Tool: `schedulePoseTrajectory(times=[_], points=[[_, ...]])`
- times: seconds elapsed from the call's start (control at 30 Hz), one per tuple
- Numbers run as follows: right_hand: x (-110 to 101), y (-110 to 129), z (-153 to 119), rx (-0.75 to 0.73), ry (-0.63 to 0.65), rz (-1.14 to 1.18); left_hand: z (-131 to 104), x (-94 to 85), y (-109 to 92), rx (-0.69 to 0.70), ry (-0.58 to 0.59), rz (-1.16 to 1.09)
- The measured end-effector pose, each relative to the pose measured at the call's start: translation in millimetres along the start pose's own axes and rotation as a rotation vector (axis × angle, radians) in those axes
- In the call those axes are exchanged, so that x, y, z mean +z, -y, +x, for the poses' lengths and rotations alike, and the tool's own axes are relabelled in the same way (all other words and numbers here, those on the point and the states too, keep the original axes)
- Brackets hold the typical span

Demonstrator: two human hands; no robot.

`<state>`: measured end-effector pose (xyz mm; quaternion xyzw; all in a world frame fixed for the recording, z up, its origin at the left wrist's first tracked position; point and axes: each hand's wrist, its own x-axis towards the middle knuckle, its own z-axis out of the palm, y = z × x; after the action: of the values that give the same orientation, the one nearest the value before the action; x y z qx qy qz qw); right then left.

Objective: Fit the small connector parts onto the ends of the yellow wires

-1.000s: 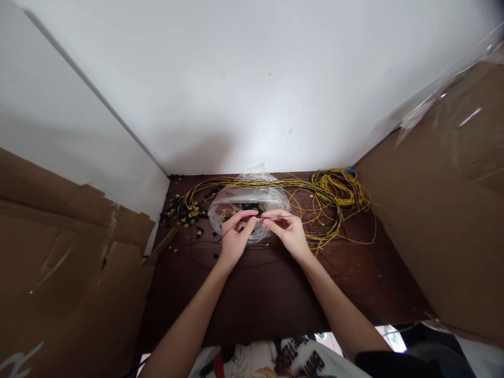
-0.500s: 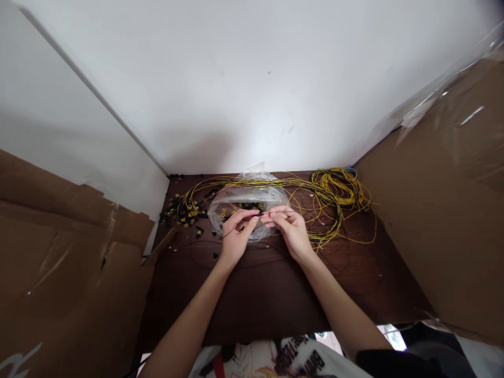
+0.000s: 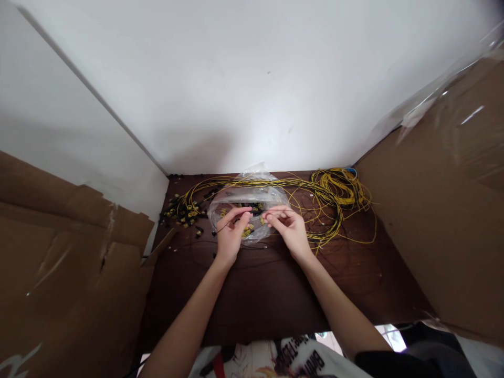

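Observation:
My left hand (image 3: pixel 231 236) is closed in a pinch over a clear plastic bag (image 3: pixel 236 198), with a thin dark wire (image 3: pixel 223 228) trailing from it to the lower left. Facing it, my right hand (image 3: pixel 289 228) pinches a thin dark wire too, its end running out to the right. A small gap separates the fingertips of the two hands; whether one wire spans it I cannot tell. Under the hands, small yellow-and-black connectors (image 3: pixel 247 231) show in the bag. What sits right at the fingertips is too small to make out.
Yellow and black wires (image 3: pixel 333 197) lie coiled at the back right and stretch left to a pile of yellow-and-black connectors (image 3: pixel 185 211). All lie on a dark brown tabletop (image 3: pixel 271 294). Cardboard (image 3: pixel 441 210) stands on both sides, with a white wall (image 3: pixel 255 94) behind.
My hands have come apart: the left moved slightly left and down, while the right stayed nearly in place. Both keep their pinch.

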<state>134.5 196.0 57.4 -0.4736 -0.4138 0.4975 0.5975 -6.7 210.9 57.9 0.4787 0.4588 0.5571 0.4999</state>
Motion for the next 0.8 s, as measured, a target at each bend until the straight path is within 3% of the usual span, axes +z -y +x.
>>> schedulePoseTrajectory(times=[0.13, 0.3, 0.67, 0.8], points=[[0, -3, -1, -0.042, 0.025, -0.090, 1, -1.0, 1, 0.029, 0.012, 0.017], [-2, -3, -4, -0.183, 0.068, -0.392, 3, -3.1, 4, 0.064, 0.016, 0.036], [0, -7, -7, -0.493, 0.414, -0.879, 2, -3.2, 5, 0.065, 0.007, -0.020], [0, -12, -7, -0.497, 0.415, -0.930, 2, -2.1, 4, 0.042, -0.008, -0.037]])
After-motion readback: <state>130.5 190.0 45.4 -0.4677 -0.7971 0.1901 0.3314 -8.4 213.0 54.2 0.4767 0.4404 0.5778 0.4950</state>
